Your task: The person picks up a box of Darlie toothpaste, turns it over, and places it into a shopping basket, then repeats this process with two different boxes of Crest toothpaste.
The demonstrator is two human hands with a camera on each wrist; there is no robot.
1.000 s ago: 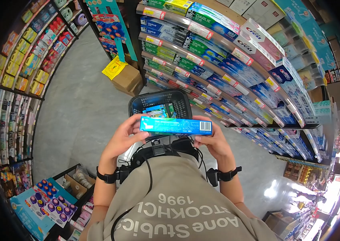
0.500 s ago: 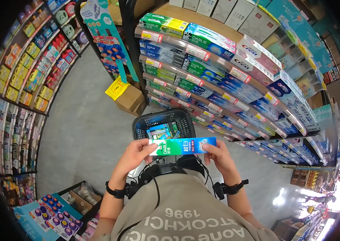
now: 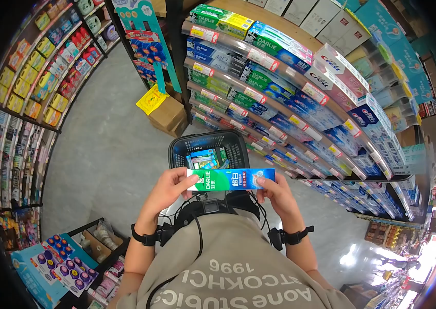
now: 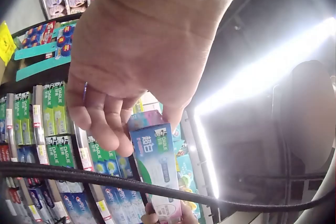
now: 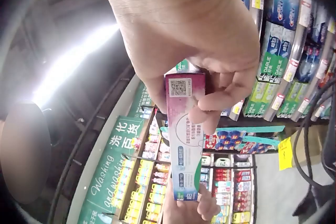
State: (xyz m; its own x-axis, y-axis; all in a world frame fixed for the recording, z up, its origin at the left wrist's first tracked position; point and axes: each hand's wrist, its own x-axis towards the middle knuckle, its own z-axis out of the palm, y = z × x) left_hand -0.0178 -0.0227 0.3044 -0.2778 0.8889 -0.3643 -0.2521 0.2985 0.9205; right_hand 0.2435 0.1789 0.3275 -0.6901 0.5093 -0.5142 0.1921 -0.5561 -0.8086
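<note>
A Darlie toothpaste box, green at one end and blue at the other, is held level in front of the body in the head view. My left hand pinches its green end, thumb on the printed front. At the blue end, my right hand grips with the thumb on top and fingers beneath. In the left wrist view the left hand holds one end of the box. The right wrist view shows the right hand around the end of the box with a QR code.
Beyond the box stands a black shopping basket with several packages inside. A tall shelf of toothpaste rises ahead and to the right. A cardboard carton with a yellow bag sits on the floor near the basket. More shelves line the left.
The box has been turned from its barcode side to its Darlie-printed front, both hands still holding its ends. Since half a second ago it has shifted slightly up in the head view.
</note>
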